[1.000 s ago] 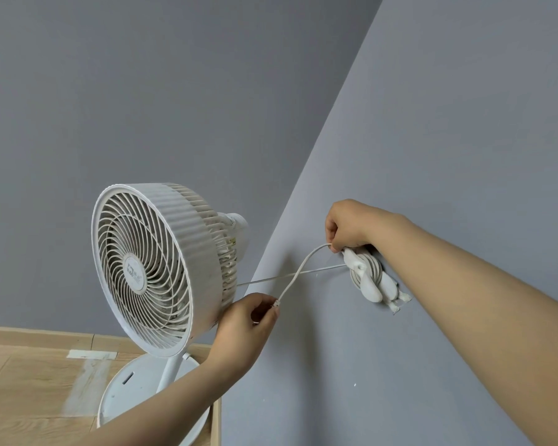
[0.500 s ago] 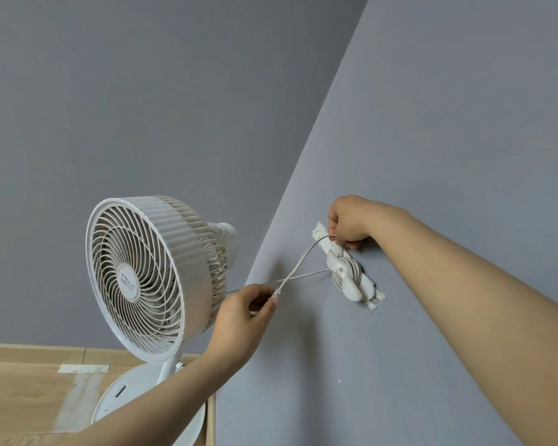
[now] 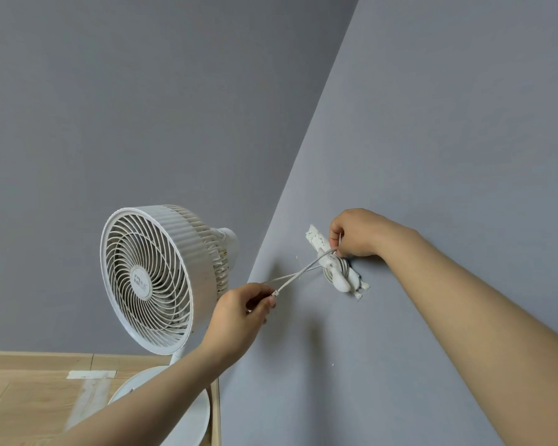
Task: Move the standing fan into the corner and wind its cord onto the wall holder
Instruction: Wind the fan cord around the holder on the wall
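- Head view: white standing fan (image 3: 155,278) at 8 o'clock of frame, upright on its round base (image 3: 187,420), right in the corner where two grey walls meet.
- Wall holder (image 3: 339,275): white, fixed on the right-hand wall (image 3: 448,140), at 3 o'clock of the fan head, with several cord turns on it.
- Cord (image 3: 300,273): two strands run from the holder toward 8 o'clock. One ends in the left hand; the other passes behind it.
- Left hand (image 3: 242,312): at 8 o'clock of the holder, fingers (image 3: 264,304) curled, pinching the cord at a small white end piece.
- Right hand (image 3: 356,233): at 1 o'clock of the holder, fingers (image 3: 335,231) curled, pinching the cord just above it.
- Wooden floor (image 3: 29,400) at 7 o'clock, with a pale tape patch (image 3: 91,375) at 9 o'clock of the base.
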### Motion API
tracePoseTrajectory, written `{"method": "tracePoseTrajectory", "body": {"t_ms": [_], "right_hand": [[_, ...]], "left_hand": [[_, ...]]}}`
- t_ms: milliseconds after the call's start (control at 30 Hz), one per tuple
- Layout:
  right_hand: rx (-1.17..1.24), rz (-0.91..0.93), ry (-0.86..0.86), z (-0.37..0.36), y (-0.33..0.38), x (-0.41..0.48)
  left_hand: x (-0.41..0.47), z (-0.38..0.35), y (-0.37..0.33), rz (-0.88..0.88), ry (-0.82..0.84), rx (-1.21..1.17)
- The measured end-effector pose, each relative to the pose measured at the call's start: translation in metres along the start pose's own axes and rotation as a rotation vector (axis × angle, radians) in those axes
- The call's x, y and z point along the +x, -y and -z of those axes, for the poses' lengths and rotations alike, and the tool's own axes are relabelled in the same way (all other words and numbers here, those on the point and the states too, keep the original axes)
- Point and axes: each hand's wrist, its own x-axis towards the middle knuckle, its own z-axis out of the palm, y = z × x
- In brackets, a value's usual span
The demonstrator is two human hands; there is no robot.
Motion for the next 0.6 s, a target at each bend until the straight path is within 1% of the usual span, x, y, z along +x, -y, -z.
{"method": "tracePoseTrajectory", "body": {"t_ms": [167,367,500,600], "right_hand": [[-0.017,0.027,-0.019,-0.005,-0.002,-0.017],[0.014,-0.043,-0.016,-0.011,-0.001,-0.037],[0.090,-0.061,-0.023,-0.017,0.001,-0.048],[0.084,-0.075,-0.028,-0.018,0.005,-0.056]], "left_hand": [[-0.006,0.004,-0.009,-0.047,0.062,0.042],[-0.017,-0.003,-0.025,-0.100,0.133,0.063],[-0.023,-0.007,-0.029,-0.103,0.169,0.064],[-0.026,-0.008,-0.031,-0.108,0.186,0.090]]}}
